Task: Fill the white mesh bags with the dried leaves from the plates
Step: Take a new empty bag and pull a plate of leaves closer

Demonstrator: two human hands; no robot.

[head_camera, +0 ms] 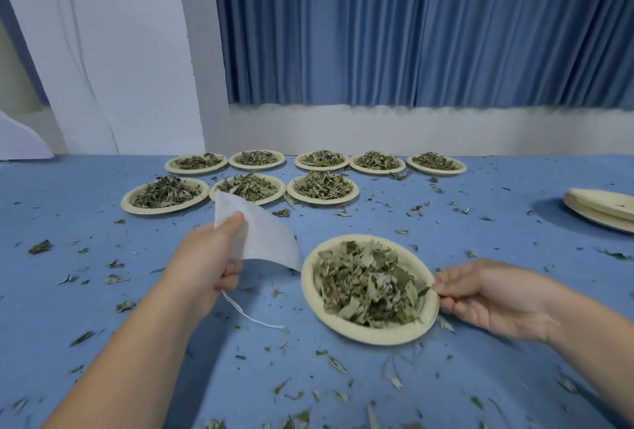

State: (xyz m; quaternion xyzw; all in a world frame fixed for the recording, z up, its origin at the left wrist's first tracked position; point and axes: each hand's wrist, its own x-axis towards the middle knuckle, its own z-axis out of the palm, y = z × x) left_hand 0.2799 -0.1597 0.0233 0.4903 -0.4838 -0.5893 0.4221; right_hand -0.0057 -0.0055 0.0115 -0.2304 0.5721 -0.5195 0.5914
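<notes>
My left hand [212, 257] grips a flat white mesh bag [264, 240] above the blue table; its drawstring [250, 315] hangs down to the cloth. Just right of the bag sits a pale paper plate [427, 322] heaped with dried green leaves [367, 284], tilted slightly. My right hand [480, 294] pinches that plate's right rim between thumb and fingers. The bag's lower corner nearly touches the plate's left rim.
Several more leaf-filled plates stand in two rows at the back, such as one plate [164, 193] at the left. A stack of empty plates [603, 209] lies at the right edge. Loose leaf bits litter the blue tablecloth [103, 291]. A blue curtain hangs behind.
</notes>
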